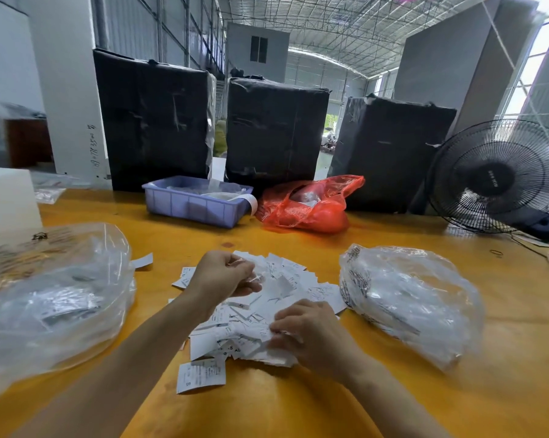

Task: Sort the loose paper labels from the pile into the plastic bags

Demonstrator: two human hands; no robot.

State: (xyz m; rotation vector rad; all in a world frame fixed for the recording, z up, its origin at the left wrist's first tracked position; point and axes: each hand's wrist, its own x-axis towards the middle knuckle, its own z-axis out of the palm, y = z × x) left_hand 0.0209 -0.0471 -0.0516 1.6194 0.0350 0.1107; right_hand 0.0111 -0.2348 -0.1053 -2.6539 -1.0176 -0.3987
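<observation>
A pile of small white paper labels (286,289) lies in the middle of the yellow table (298,403). My left hand (224,276) is over the pile's far left side, fingers curled round a few labels. My right hand (311,333) rests on the pile's near right part, fingertips pinching into the labels. A clear plastic bag (55,298) holding labels lies to the left. A second clear plastic bag (409,298) with labels lies to the right. One label (201,375) marked S lies apart at the near edge of the pile.
A blue plastic tray (197,207) and a red plastic bag (308,205) sit further back. Behind them stand three black wrapped bales (276,128). A black fan (501,175) stands at the right. A white block (7,200) is at the left.
</observation>
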